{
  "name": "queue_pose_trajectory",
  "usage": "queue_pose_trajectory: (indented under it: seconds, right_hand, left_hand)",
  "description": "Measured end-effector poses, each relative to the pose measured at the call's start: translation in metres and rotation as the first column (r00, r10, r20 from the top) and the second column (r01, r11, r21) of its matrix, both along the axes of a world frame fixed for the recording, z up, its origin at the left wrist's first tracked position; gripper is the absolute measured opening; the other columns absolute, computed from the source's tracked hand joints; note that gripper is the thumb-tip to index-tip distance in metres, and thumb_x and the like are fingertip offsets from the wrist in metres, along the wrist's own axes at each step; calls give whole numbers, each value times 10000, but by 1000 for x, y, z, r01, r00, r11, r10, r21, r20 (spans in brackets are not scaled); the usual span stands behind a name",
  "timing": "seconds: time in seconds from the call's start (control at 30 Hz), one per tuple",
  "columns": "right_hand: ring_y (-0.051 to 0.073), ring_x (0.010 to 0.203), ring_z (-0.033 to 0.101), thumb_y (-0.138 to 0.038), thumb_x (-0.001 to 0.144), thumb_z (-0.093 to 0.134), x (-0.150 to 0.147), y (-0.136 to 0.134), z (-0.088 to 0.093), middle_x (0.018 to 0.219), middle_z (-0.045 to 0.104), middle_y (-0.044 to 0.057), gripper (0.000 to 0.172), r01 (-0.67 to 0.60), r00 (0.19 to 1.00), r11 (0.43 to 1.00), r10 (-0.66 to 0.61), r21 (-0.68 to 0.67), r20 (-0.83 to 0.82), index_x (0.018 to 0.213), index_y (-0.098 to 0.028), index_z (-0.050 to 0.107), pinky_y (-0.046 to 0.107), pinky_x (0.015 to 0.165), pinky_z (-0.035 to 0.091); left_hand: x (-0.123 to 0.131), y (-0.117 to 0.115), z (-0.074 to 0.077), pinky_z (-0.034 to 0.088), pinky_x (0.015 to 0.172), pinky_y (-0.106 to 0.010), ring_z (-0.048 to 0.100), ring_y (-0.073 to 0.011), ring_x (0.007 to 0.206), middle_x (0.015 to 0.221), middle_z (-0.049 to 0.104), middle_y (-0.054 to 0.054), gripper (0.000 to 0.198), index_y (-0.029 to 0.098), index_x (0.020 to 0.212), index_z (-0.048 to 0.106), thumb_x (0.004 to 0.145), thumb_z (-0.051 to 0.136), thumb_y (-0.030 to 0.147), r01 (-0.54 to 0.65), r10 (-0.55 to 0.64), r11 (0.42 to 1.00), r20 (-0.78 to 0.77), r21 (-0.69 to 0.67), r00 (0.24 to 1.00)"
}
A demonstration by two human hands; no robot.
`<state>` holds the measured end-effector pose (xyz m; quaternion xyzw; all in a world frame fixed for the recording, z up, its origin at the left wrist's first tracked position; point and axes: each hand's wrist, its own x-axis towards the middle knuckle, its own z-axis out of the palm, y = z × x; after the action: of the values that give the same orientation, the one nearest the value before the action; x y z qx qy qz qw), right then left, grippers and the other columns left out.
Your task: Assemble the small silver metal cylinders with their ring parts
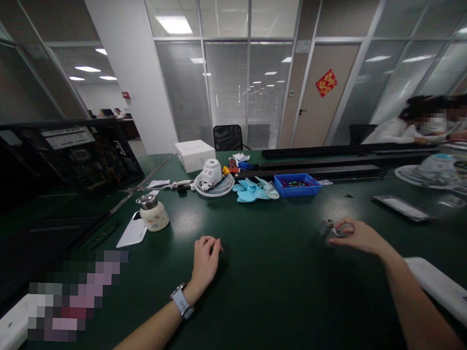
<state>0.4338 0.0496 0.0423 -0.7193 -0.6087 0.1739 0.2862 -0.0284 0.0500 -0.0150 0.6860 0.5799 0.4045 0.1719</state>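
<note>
On the right, my right hand (354, 235) has its thumb and fingers closed round a small metallic cylinder (336, 232) standing on the green table (260, 278). Just left of it is a similar small metal cylinder (325, 226). My left hand (206, 256), with a grey watch on the wrist, rests on the table near the middle, its fingers curled together; whether anything is inside them is hidden. Farther back lie light blue fan blades (252, 190) and a blue tray (299, 186) with small parts in it.
A cream jar (154, 214) and a white phone (132, 231) are at the left. Behind stand a white fan base (212, 177) and a white box (194, 154). Black rails (326, 165) cross the back. People sit at the far right.
</note>
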Motion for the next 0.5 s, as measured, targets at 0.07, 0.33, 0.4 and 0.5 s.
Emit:
queue_pose_trajectory:
  seconds: [0.07, 0.33, 0.4, 0.5]
  right_hand:
    - [175, 526, 630, -392, 570, 780, -7, -2, 7, 658, 720, 45, 369, -56, 998, 995, 55, -82, -16, 857, -206, 640, 266, 500, 424]
    - [102, 519, 482, -443, 656, 730, -166, -13, 9, 828, 706, 45, 497, -279, 925, 947, 310, 158, -221, 1085, -194, 697, 233, 459, 362]
    - [101, 543, 472, -421, 666, 735, -201, -14, -5, 862, 706, 41, 486, -349, 886, 917, 391, 195, -249, 1105, -214, 698, 229, 472, 358]
    - [101, 554, 464, -406, 670, 750, -225, -15, -25, 793, 690, 18, 468, -447, 854, 869, 485, 213, -189, 1108, -247, 703, 235, 510, 361]
  left_hand:
    - [0, 0, 0, 408, 833, -383, 493, -233, 913, 898, 578, -52, 414, 205, 679, 612, 937, 373, 423, -4, 4, 1000, 2, 3, 1000]
    - [2, -2, 3, 418, 831, -388, 502, -233, 915, 896, 580, -51, 408, 206, 681, 618, 941, 384, 415, -4, 4, 1000, 16, 14, 1000]
    - [3, -4, 7, 420, 843, -392, 504, -231, 926, 902, 579, -49, 387, 209, 706, 629, 941, 396, 410, 16, -17, 999, 19, 29, 1000]
    - [8, -9, 14, 423, 884, -392, 501, -224, 983, 969, 573, -46, 289, 232, 836, 666, 930, 448, 396, 107, -109, 991, 22, 82, 994]
